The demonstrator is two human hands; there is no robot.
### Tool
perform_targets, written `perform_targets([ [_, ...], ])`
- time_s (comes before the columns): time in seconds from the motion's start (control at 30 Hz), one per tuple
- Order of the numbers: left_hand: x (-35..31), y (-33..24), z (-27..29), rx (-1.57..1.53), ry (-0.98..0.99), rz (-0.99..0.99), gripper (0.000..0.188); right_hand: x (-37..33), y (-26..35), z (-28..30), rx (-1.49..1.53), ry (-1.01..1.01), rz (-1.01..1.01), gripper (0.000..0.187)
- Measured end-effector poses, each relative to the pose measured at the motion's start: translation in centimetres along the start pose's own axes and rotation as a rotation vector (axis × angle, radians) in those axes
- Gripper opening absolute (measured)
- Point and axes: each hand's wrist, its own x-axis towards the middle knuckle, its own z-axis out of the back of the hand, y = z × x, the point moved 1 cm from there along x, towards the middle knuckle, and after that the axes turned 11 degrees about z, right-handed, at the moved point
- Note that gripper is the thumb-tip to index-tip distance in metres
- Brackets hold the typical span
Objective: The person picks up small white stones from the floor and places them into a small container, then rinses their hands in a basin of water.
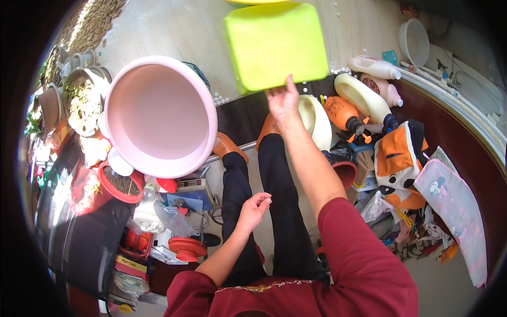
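My right hand (pixel 283 100) reaches out and grips the near edge of a lime-yellow rectangular plastic piece (pixel 277 47), smooth with rounded corners. I cannot tell whether it is a lid or an upturned tub. One finger shows against its surface; the others are hidden under the edge. Closer to my body, my left hand (pixel 254 212) hovers over my dark trousers, fingers curled together, with nothing visible in them. A big pale pink round basin (pixel 158 116) stands to the left, apart from both hands. Just right of my right wrist is a cream cut-open plastic jug (pixel 315 121).
An orange spray bottle (pixel 342 112), more jugs and an orange-and-white bag (pixel 400 161) crowd the right side. Potted plants, including a red pot (pixel 122 185), stand on the left. A yellow edge (pixel 253 1) shows beyond the lime piece. Small white balls (pixel 219 99) lie scattered about.
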Motion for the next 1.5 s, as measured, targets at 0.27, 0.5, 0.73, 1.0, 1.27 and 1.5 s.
perform_targets([
  [0.27, 0.6, 2.0, 1.1, -0.019, -0.022, 0.024, 0.022, -0.5, -4.3, -1.3, 0.015, -0.009, -0.035, 0.059],
  [0.5, 1.0, 2.1, 0.2, 0.006, -0.012, 0.028, 0.022, -0.2, -5.6, -0.6, -0.229, 0.105, -0.210, 0.074],
  [0.73, 1.1, 2.4, -1.0, 0.048, -0.012, 0.026, 0.020, -1.9, -0.9, 5.7, -1.168, 0.077, 0.192, 0.044],
  [1.0, 1.3, 5.7, -1.1, 0.066, 0.012, 0.093, 0.019, -3.0, 11.8, 14.8, -2.280, -0.062, 0.068, 0.084],
  [1.27, 1.4, 6.1, -1.8, 0.105, -0.023, 0.062, 0.018, -4.7, 11.2, 17.5, -2.289, 0.020, -0.021, 0.068],
  [1.5, 1.1, 6.2, -1.7, 0.166, -0.039, 0.082, 0.017, -6.7, 13.0, 18.3, -2.175, -0.056, -0.187, 0.068],
])
